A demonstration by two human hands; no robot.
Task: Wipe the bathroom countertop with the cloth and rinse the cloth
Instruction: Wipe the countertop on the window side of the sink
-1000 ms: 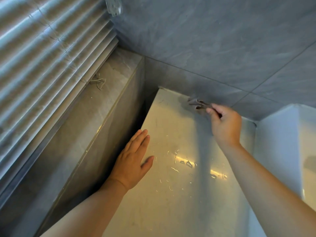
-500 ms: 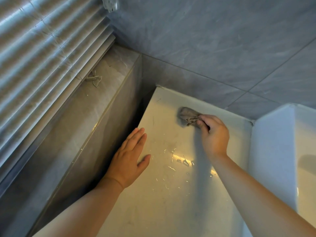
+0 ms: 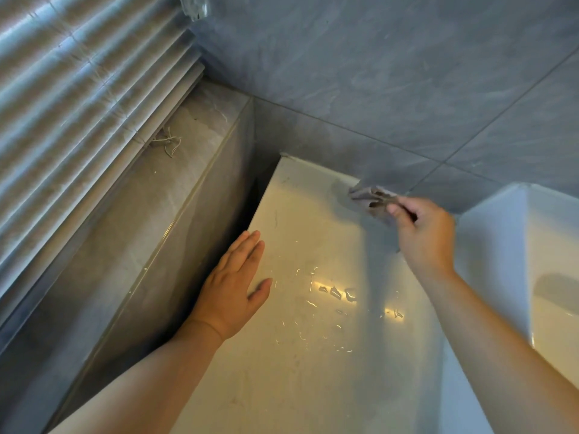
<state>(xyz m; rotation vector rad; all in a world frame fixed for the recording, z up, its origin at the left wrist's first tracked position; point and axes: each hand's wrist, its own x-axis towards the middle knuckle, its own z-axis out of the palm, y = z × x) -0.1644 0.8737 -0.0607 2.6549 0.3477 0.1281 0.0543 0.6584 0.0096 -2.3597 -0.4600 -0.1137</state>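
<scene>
Grey stone-look wall tiles (image 3: pixel 391 73) are rising behind a glossy cream stone countertop (image 3: pixel 313 386). A white ceramic basin (image 3: pixel 501 245) is sitting just right of the countertop; little of its inside is showing, so its contents cannot be told. The left hand (image 3: pixel 233 289) is lying flat, fingers straight, at the countertop's left edge. The right hand (image 3: pixel 426 236) is pinching a small crumpled grey cloth (image 3: pixel 366 195) at the countertop's back edge. Spreading the cloth flatter and drawing it forward through the water droplets (image 3: pixel 335 292) mid-countertop would probably be wiping better.
</scene>
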